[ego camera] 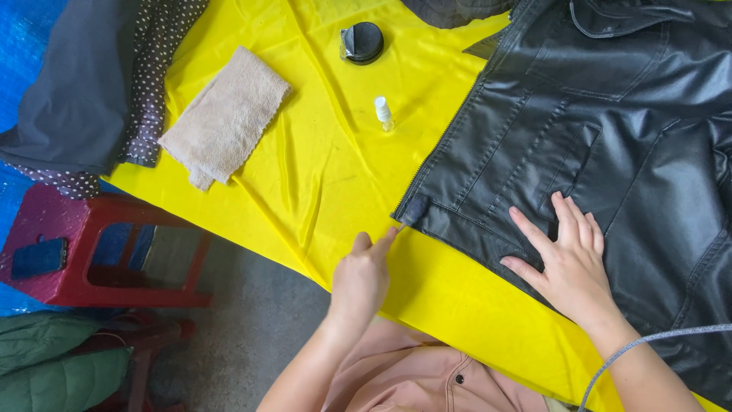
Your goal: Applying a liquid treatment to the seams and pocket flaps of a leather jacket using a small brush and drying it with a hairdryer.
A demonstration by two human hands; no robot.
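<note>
Head view, looking down: one black leather-look jacket [610, 152] lies spread over the right side of the worktop [335, 175], which wears a single yellow sheet. Two hands are on it. Right hand [564, 259] lies flat on the jacket's lower front panel, fingers spread, gripping nothing. Left hand [362, 278] is at the jacket's lower corner, its grip pressed together, thumb and forefinger pinching the bottom end of the zip [402, 223]. One beige towel [225, 118] lies folded on the yellow sheet, well apart from the jacket. Containers, two: one round black tin [362, 42], lid shut, and one small clear spray bottle [383, 113], capped; I cannot tell their contents. One red stool [84, 252] stands off the worktop's left edge, a blue cloth [38, 258] on it.
</note>
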